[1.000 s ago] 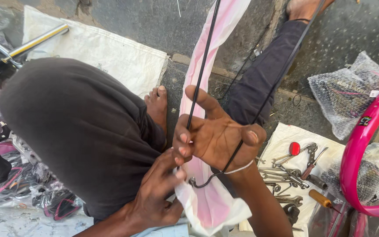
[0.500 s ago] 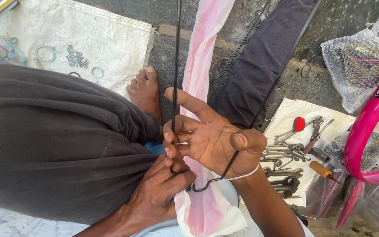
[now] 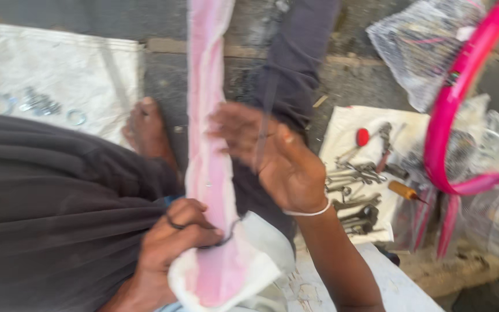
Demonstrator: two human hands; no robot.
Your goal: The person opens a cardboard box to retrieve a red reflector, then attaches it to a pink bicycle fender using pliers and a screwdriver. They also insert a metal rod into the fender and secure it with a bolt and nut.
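A long pink and white strip runs from the top of the view down to my lap. My left hand is closed around its lower end, with the curled end of a thin black cable at my fingers. My right hand is blurred, raised beside the strip with fingers spread, a white band on its wrist. A thin dark line of cable crosses its palm; whether the fingers grip it is unclear.
White cloth at right carries several wrenches, a wooden-handled screwdriver and a red-knobbed tool. A pink wheel rim and clear plastic bag lie beyond. White sack with metal rings at left. My bare foot.
My right hand has slid up and to the right along the cable and is now blurred. My left hand dropped lower on the pink strip. The view shifted left and down.
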